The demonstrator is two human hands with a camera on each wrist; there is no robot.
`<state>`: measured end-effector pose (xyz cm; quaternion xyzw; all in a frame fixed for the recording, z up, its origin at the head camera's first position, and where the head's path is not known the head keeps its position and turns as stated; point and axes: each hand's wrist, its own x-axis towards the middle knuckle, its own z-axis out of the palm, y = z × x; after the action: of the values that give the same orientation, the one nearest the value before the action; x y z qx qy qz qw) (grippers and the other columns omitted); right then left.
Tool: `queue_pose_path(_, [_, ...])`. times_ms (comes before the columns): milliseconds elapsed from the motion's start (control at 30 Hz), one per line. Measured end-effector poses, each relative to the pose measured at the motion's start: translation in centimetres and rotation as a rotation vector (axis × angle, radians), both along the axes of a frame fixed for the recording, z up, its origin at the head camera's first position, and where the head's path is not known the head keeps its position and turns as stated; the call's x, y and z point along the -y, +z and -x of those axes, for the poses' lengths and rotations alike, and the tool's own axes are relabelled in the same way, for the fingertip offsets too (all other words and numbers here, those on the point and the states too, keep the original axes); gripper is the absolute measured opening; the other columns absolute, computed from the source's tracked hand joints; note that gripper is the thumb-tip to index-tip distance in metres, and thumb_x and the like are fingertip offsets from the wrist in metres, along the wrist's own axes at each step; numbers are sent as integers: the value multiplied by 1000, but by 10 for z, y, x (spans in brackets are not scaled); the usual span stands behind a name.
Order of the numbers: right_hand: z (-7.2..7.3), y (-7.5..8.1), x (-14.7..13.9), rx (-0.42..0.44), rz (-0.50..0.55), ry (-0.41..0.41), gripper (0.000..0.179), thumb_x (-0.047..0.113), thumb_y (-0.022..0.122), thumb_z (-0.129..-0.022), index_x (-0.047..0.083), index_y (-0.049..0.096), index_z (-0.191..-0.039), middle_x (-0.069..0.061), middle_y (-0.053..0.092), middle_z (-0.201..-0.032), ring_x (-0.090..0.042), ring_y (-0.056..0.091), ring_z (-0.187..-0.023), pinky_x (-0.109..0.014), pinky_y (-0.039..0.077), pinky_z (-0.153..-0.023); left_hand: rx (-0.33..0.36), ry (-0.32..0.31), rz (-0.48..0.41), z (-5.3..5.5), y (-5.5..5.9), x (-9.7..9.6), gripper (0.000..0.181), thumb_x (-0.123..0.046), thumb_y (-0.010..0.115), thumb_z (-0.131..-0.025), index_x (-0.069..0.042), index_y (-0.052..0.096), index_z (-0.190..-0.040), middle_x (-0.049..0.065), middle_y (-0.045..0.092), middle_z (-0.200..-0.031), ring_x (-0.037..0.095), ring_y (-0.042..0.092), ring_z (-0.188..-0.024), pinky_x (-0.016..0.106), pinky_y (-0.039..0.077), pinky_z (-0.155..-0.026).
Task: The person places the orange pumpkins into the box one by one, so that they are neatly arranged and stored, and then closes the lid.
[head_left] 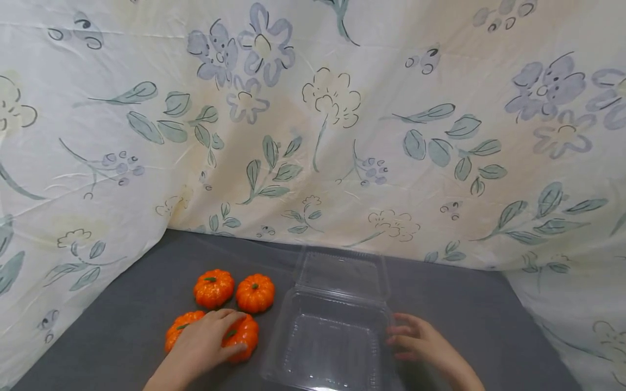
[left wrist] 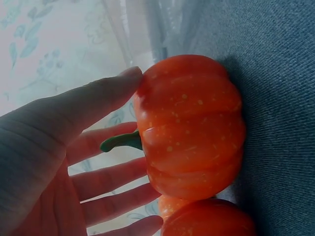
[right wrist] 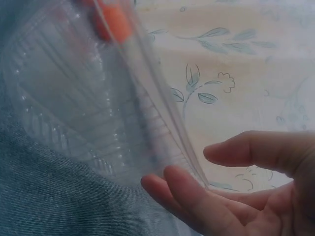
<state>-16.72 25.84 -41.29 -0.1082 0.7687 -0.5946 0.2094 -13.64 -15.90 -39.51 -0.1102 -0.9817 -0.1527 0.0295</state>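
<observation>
Head view shows left hand (head_left: pixel 206 338) touching a pumpkin (head_left: pixel 248 332), right hand (head_left: pixel 424 343) beside a clear container (head_left: pixel 337 350), both with fingers (left wrist: pixel 110 177) apart.

A small, improvised-looking indoor nook is shown. It is enclosed at the back and on both sides by a creamy-white draped cloth (head_left: pixel 337 184) printed with lilac flowers and grey-green leaves, by which a homely look is lent. At its foot, a flat bench (head_left: pixel 455 304) is covered in dark grey, finely ribbed fabric. Whether the nook is set within a home, an office or a studio cannot be told.
</observation>
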Motion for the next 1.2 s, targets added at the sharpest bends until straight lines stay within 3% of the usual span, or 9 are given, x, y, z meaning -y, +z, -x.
queue_pose_path(200, [-3,-3,1,0,45,13,65,7,54,-89,-23,13,-131,-36,49,-119,-30,61,-99,-45,51,-78,7,16,-31,-2,-2,-1,52,-40,80,-65,-17,65,-109,-2,61,-108,22,58,-98,44,48,-77])
queue_pose_path(500, [-4,-6,12,-16,-36,-74,69,6,62,-84,-23,18,-129,-38,51,-115,-35,62,-95,-43,52,-76,6,8,-33,0,-7,-4,64,-40,84,-58,-14,62,-112,2,59,-107,24,55,-99,45,47,-81])
queue_pose_path(800, [-4,-5,17,-58,-91,-134,57,1,54,-87,-25,23,-126,-37,55,-109,-37,63,-92,-40,53,-74,50,20,-19,3,-7,-6,65,-38,86,-54,-13,62,-109,0,54,-94,17,51,-83,37,46,-68])
queue_pose_path(1200, [-6,-3,16,-100,-120,-203,52,-1,54,-85,-24,29,-125,-37,55,-109,-37,62,-93,-38,54,-73,53,6,55,2,-8,-10,77,-36,87,-53,-6,58,-117,7,51,-95,24,52,-84,42,47,-63])
